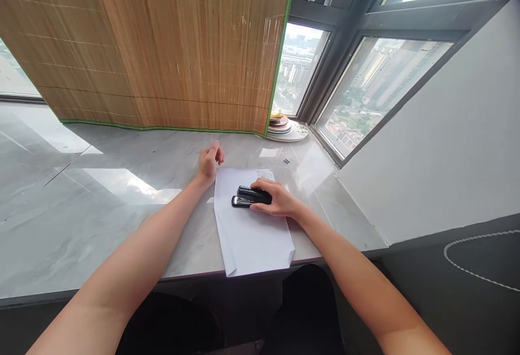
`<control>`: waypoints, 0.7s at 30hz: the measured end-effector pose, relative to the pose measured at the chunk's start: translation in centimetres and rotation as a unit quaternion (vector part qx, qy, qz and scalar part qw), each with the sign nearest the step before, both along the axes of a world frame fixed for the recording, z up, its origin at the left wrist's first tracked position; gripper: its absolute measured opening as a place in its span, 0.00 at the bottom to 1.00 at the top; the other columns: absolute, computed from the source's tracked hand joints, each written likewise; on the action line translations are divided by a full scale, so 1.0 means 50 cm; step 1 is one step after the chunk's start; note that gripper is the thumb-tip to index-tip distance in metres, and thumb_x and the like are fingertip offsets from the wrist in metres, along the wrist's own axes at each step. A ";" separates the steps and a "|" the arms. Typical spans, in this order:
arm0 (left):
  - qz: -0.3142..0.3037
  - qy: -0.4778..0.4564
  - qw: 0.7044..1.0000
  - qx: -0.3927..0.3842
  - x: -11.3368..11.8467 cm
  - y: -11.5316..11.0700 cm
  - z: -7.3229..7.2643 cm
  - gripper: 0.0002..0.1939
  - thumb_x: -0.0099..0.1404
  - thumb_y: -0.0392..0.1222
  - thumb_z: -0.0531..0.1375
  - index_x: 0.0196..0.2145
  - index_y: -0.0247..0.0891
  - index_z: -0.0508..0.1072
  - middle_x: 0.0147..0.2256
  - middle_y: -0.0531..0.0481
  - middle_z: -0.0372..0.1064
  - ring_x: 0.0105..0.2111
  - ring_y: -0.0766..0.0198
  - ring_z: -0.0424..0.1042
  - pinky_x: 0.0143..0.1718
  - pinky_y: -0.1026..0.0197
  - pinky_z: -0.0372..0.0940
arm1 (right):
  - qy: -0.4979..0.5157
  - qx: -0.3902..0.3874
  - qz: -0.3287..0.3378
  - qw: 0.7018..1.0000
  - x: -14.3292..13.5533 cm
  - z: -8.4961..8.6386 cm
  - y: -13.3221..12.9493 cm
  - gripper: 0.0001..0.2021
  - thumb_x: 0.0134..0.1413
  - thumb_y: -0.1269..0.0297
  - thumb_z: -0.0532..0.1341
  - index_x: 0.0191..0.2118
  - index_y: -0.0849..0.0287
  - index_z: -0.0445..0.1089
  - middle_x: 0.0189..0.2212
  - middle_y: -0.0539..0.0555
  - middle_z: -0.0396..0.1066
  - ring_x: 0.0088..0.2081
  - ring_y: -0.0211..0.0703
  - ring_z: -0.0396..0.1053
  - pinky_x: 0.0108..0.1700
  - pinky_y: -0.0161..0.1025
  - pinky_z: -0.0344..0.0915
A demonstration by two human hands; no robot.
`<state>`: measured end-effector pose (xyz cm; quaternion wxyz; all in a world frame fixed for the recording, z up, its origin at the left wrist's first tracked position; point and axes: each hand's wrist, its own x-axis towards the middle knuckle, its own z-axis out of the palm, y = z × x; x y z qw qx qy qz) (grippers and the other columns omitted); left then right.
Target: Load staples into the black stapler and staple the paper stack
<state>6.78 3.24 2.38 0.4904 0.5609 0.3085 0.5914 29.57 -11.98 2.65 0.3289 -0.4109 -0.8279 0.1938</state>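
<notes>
White paper (260, 241) lies on the grey marble-look sill (190, 247), its lower corners bent and its lower edge at the sill's front. A black stapler (246, 197) rests on its side over the upper part of the paper. My right hand (275, 197) is wrapped round the stapler's right end, fingers above and thumb below. At the paper's upper left corner, my left hand (210, 159) is closed with its fingers curled; whatever is inside them, if anything, is hidden. Small print shows near the paper's top right corner.
A small dark piece (286, 161), perhaps staples, lies right of the paper's top. Stacked plates (288, 130) stand in the back corner by the windows. A bamboo blind (162, 46) hangs down at the back. A white wall (439, 144) bounds the right side.
</notes>
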 end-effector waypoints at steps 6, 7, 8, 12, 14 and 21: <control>0.017 -0.048 0.997 -0.050 -0.003 0.007 0.003 0.33 0.72 0.65 0.57 0.17 0.42 0.57 0.18 0.53 0.55 0.19 0.67 0.58 0.23 0.59 0.56 | 0.226 -0.043 -0.326 0.917 0.073 -0.004 0.040 0.19 0.65 0.50 0.62 0.26 0.53 0.60 0.22 0.47 0.59 0.26 0.41 0.56 0.31 0.40 0.58; 0.021 -0.064 0.996 -0.063 -0.006 0.010 0.003 0.33 0.73 0.64 0.57 0.17 0.42 0.56 0.18 0.53 0.54 0.19 0.68 0.57 0.23 0.59 0.55 | 0.234 -0.070 -0.365 0.898 0.084 -0.011 0.045 0.20 0.63 0.52 0.63 0.25 0.53 0.58 0.21 0.46 0.58 0.25 0.40 0.54 0.29 0.40 0.55; 0.023 -0.081 0.994 -0.075 -0.009 0.014 0.003 0.32 0.73 0.62 0.57 0.18 0.42 0.56 0.19 0.54 0.54 0.19 0.68 0.57 0.23 0.59 0.56 | 0.235 -0.095 -0.385 0.888 0.092 -0.017 0.049 0.19 0.61 0.53 0.63 0.24 0.53 0.58 0.21 0.46 0.57 0.24 0.39 0.52 0.28 0.39 0.52; 0.014 -0.156 0.981 -0.112 -0.019 0.022 0.000 0.29 0.74 0.54 0.57 0.19 0.41 0.56 0.20 0.54 0.53 0.19 0.69 0.57 0.22 0.61 0.55 | 0.176 -0.107 -0.376 0.903 0.097 -0.038 0.058 0.16 0.57 0.56 0.63 0.23 0.54 0.59 0.21 0.46 0.58 0.25 0.39 0.54 0.29 0.39 0.52; 0.009 -0.181 0.975 -0.125 -0.021 0.023 -0.002 0.28 0.74 0.51 0.58 0.19 0.41 0.57 0.20 0.54 0.54 0.19 0.70 0.57 0.22 0.62 0.55 | 0.103 -0.098 -0.364 0.921 0.091 -0.043 0.060 0.15 0.57 0.57 0.62 0.23 0.54 0.60 0.21 0.47 0.61 0.27 0.40 0.57 0.31 0.39 0.53; 0.003 -0.214 0.966 -0.146 -0.018 0.025 0.000 0.28 0.74 0.51 0.60 0.20 0.41 0.55 0.19 0.54 0.54 0.19 0.69 0.57 0.21 0.63 0.55 | 0.074 -0.087 -0.311 0.944 0.080 -0.030 0.047 0.21 0.63 0.49 0.62 0.24 0.54 0.61 0.22 0.48 0.63 0.28 0.41 0.59 0.32 0.40 0.56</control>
